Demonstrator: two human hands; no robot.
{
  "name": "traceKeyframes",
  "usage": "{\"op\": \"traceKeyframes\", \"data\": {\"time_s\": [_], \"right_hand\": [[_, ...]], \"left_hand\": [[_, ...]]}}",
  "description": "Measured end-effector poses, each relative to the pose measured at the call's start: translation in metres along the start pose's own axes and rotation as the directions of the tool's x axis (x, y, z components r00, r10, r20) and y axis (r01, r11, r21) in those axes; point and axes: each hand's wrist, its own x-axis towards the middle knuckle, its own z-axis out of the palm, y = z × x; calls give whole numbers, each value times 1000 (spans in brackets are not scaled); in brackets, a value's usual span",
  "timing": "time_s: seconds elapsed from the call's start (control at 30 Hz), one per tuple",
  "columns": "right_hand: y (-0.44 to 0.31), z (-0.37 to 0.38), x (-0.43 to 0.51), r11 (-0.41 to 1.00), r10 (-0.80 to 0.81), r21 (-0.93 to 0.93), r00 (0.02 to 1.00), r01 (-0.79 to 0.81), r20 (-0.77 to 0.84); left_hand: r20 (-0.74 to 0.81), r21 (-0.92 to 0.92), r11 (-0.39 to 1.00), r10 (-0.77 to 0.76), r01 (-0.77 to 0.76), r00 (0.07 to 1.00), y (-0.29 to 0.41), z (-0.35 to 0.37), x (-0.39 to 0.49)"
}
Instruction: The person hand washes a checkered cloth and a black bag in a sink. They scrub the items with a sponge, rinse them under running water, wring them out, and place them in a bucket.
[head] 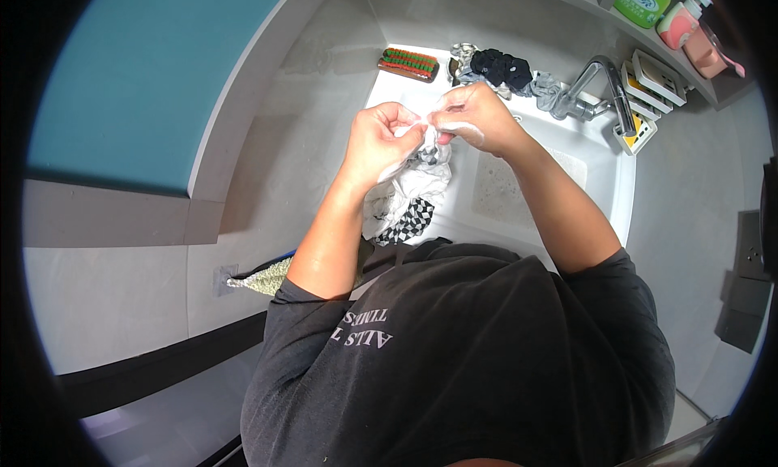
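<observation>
Above the left side of a white sink (453,214), my left hand (380,141) and my right hand (477,117) meet with fingertips pinched on a wet white cloth (433,145). White suds coat both hands. Below them the cloth hangs down onto a heap of white fabric, and I cannot tell where one ends and the other begins. A black-and-white checked part (413,221) of the heap lies nearest my body. Cloudy, foamy water (501,187) stands in the basin to the right, partly hidden by my right forearm.
A scrub brush (408,64) with green and red bristles rests bristles-up on the back ledge. Beside it lie dark and grey scrunchies (501,69). The chrome faucet (592,90) rises at the back right, near soap racks (653,87). Pump bottles (681,23) stand on a shelf above.
</observation>
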Motion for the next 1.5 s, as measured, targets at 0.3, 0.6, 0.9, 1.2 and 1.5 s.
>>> {"op": "traceKeyframes", "data": {"time_s": [0.3,0.6,0.9,1.2,1.5], "right_hand": [[1,1,0,999,12,40,1000,-12,3],[6,-1,3,998,27,50,1000,-28,15],[14,-1,4,985,22,169,999,-30,45],[23,0,0,939,110,314,988,-138,105],[29,-5,5,957,-118,-246,981,154,155]], "left_hand": [[8,-42,999,-18,19,1000,0,-1,0],[-2,-17,1000,-24,24,1000,-1,0,1],[-17,-56,998,-26,25,1000,-1,-3,0],[-154,-227,970,57,-91,986,-1,2,-2],[52,-25,993,-117,119,992,11,-15,-8]]}}
